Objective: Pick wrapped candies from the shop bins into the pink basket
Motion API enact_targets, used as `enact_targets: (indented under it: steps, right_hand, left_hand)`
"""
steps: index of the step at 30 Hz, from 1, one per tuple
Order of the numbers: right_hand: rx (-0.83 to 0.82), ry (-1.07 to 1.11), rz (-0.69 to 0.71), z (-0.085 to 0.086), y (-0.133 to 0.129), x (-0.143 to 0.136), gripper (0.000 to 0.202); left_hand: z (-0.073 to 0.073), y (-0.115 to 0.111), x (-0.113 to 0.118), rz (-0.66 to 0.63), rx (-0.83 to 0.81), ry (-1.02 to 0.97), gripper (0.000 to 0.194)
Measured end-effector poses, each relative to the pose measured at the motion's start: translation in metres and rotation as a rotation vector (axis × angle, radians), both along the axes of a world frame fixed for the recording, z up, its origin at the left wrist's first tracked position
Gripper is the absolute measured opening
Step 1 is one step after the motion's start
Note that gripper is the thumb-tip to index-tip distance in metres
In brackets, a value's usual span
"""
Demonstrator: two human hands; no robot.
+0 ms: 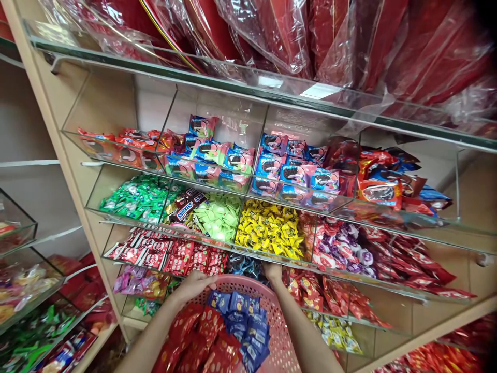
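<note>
A pink perforated plastic basket [285, 339] is in front of me at the bottom of the head view. Red packets [202, 331] fill its left side, and small blue packets [248, 324] lie to their right. My left hand [198, 284] is closed on the basket's far rim at its left. Past the rim on the right, my right hand [273, 272] reaches into a shelf compartment, beside dark blue wrapped sweets [246, 266]. The shelf edge hides its fingers, so what they touch cannot be seen. Red-and-white packets [198, 259] lie left of those sweets.
Above are clear shelf bins with yellow wrapped sweets [269, 228], green sweets [134, 199] and blue cookie packs [298, 171]. A glass shelf edge [240, 72] runs overhead, under plastic-wrapped red items [267, 31]. A wooden upright [70, 171] stands at left.
</note>
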State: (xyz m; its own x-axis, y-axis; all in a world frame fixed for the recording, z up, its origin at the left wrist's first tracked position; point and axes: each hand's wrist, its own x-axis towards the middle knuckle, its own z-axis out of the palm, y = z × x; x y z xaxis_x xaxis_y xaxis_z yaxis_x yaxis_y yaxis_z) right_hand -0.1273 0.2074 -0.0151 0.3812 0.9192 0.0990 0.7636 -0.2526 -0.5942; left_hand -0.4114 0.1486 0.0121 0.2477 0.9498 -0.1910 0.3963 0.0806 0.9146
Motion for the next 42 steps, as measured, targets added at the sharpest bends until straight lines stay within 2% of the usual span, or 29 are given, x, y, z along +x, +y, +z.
enact_targets:
  steps: [7,14,18,21,25,30,37,42]
  right_hand:
    - [0.165,0.322,0.115,0.012,-0.029,0.002,0.026]
    - [0.316,0.491,0.300,0.030,-0.084,0.005,0.033]
    - [0.336,0.519,0.292,0.034,-0.114,0.008,0.033]
    - [0.326,0.603,0.278,0.035,-0.127,0.004,0.035]
    - [0.280,0.737,0.286,0.031,-0.133,-0.003,0.036]
    - [0.123,0.870,0.287,0.030,-0.133,-0.014,0.036]
    - [-0.056,1.045,0.368,0.049,-0.119,-0.067,0.032]
    - [-0.077,1.090,0.374,0.045,-0.107,-0.095,0.031]
  left_hand:
    - [0.006,-0.005,0.000,0.001,-0.040,-0.069,0.049]
    - [0.007,-0.009,0.000,-0.006,-0.021,-0.095,0.047]
    - [0.011,-0.012,0.000,-0.005,-0.032,-0.100,0.047]
    - [0.013,-0.012,0.000,-0.012,-0.037,-0.086,0.048]
    - [0.012,-0.011,0.000,-0.015,-0.018,-0.062,0.049]
    - [0.012,-0.013,0.000,-0.014,-0.011,-0.077,0.048]
    - [0.018,-0.018,0.000,-0.075,-0.045,-0.136,0.057]
    - [0.016,-0.019,0.000,-0.103,-0.027,-0.194,0.057]
